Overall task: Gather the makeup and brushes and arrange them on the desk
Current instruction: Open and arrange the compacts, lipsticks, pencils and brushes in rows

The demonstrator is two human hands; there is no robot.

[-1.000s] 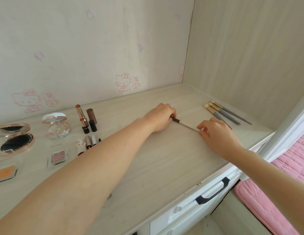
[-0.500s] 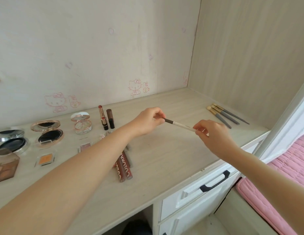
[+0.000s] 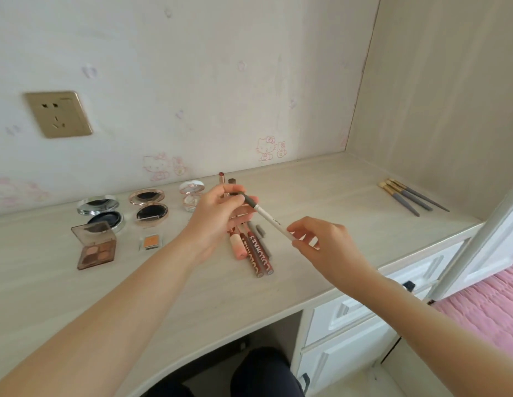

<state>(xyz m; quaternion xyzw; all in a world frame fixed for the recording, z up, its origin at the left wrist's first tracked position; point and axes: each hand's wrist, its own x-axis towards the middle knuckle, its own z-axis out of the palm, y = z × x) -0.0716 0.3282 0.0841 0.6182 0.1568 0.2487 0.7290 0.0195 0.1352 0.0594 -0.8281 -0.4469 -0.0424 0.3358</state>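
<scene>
two lip glosses point(image 3: 262, 255) lie under pencil point(image 3: 270, 221).

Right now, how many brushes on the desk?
3, side by side at the desk's far right: near brush, middle brush, far brush. The left hand, holding a pencil, covers some makeup, so more may be hidden.

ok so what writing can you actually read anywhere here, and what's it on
"COLORKEY" (likely, a bit blurred): pale letters running along each of the two brown lip gloss tubes lying on the desk.
Small dark print on the white pencil: too small to read.
Nothing else legible.
</scene>
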